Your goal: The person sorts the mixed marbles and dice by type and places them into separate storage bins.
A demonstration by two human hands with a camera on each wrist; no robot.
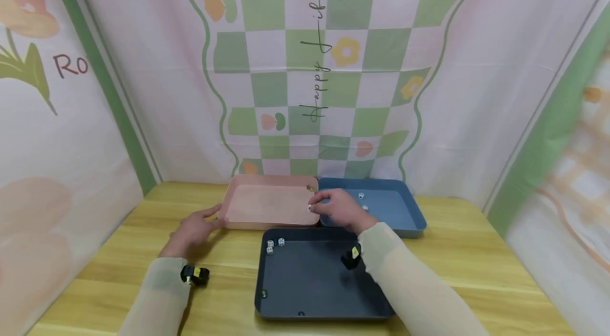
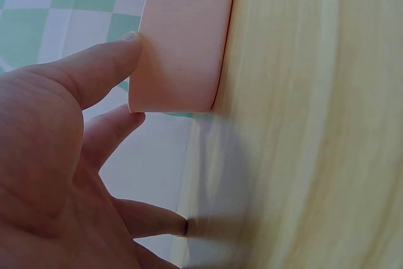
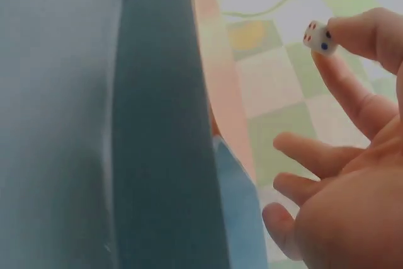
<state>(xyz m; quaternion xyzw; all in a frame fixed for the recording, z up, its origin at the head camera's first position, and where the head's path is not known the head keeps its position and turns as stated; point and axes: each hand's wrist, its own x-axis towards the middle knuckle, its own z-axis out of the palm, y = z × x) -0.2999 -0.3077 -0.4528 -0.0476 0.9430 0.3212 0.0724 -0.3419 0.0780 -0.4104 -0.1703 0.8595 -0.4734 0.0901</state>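
Standing in the foreground, a pale wooden table [image 1: 476,251] with yellowish grain. Hanging behind it, a backdrop cloth [image 1: 310,61] checked in green and white, scattered with small flowers and script lettering. Closing in on both sides, pink flower-printed curtains [image 1: 57,114] edged in green. Falling evenly, soft light.

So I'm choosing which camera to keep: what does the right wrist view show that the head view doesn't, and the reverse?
Only the right wrist view shows the die clearly, pinched between thumb and fingertip of the right hand, with red and blue pips.

Only the head view shows the whole layout: the left hand touching the pink tray, the wooden table, and two dice in the blue tray.

Both show the dark tray with dice near its far wall, plus the edges of the pink and blue trays.
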